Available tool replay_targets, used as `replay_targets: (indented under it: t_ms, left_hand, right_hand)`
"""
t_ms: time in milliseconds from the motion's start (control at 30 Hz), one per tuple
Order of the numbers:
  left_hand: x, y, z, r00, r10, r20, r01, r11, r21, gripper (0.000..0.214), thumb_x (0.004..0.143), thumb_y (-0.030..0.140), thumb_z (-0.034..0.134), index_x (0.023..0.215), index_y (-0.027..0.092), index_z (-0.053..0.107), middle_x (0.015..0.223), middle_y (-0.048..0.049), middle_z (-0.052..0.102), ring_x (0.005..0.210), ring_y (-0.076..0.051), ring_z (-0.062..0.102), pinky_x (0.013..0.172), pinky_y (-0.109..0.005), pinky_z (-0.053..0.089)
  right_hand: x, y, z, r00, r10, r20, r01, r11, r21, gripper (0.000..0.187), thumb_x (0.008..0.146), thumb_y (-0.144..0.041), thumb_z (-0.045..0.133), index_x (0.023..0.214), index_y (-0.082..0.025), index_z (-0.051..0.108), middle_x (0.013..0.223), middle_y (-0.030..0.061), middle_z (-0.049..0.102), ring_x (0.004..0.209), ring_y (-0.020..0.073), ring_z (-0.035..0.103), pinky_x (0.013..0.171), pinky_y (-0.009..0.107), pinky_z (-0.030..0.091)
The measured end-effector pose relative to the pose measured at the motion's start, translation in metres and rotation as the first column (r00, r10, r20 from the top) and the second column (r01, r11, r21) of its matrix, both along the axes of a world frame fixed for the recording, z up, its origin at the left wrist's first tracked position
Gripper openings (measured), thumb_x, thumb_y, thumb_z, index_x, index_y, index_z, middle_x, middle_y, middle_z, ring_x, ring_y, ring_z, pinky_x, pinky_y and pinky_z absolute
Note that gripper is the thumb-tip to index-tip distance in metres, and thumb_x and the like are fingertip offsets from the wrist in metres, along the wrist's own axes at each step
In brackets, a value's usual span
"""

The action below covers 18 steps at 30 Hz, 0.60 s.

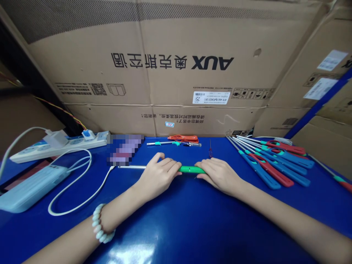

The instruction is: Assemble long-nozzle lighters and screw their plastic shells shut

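A long-necked lighter with a green handle (191,169) lies crosswise above the blue table, its thin metal tube pointing left. My left hand (159,174) is closed round it where the tube meets the handle. At the handle's right end, my right hand (221,175) grips it with curled fingers; that end is hidden. Just beyond my right hand is a small screwdriver (211,153). To the right, several similar lighters with blue and red handles (283,163) lie fanned in a pile, metal tubes towards the back.
Behind stands a large cardboard box (170,84). At its foot lie an orange-red handle piece (183,138), a metal tube with teal parts (162,143) and a pen (196,145). Leftward are a power strip (79,145), a light-blue power bank (33,187), a white cable (92,198) and a blurred-out item (125,148).
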<state>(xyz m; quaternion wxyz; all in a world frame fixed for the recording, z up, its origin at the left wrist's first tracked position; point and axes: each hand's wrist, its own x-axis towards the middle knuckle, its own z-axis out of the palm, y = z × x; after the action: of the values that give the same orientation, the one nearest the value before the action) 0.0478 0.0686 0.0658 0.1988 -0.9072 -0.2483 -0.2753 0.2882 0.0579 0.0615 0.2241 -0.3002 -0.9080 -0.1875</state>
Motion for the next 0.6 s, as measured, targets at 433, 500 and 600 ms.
replay_targets:
  t_ms: [433, 500, 600]
  left_hand:
    - [0.007, 0.000, -0.024, 0.990, -0.139, 0.007, 0.137, 0.972, -0.192, 0.028, 0.099, 0.024, 0.036, 0.116, 0.011, 0.055, 0.109, -0.0089, 0.069, 0.090, -0.017, 0.067, 0.072, -0.029, 0.050]
    - [0.004, 0.006, -0.026, 0.989, -0.147, -0.015, 0.143, 0.977, -0.161, 0.028, 0.099, 0.024, 0.035, 0.114, 0.010, 0.055, 0.108, -0.0095, 0.069, 0.085, -0.017, 0.069, 0.067, -0.029, 0.050]
    - [-0.003, 0.017, -0.027, 0.991, -0.117, -0.065, 0.109, 0.987, -0.122, 0.029, 0.099, 0.022, 0.034, 0.114, 0.009, 0.056, 0.108, -0.0108, 0.069, 0.086, -0.018, 0.069, 0.067, -0.030, 0.050]
  right_hand:
    - [-0.007, -0.001, -0.023, 0.997, 0.072, -0.039, -0.070, 0.996, 0.059, 0.032, 0.097, -0.034, 0.044, 0.101, -0.008, 0.063, 0.083, 0.0095, 0.070, 0.071, 0.0182, 0.062, 0.064, 0.030, 0.044]
    - [-0.004, 0.002, -0.020, 0.997, 0.043, -0.067, -0.043, 0.999, 0.009, 0.037, 0.095, -0.040, 0.045, 0.107, -0.009, 0.061, 0.089, 0.0110, 0.070, 0.078, 0.0197, 0.063, 0.069, 0.031, 0.046]
    - [0.002, 0.006, -0.014, 0.989, -0.030, -0.144, 0.019, 0.997, -0.076, 0.034, 0.096, -0.038, 0.043, 0.105, -0.011, 0.061, 0.094, 0.0118, 0.068, 0.084, 0.0200, 0.061, 0.075, 0.032, 0.047]
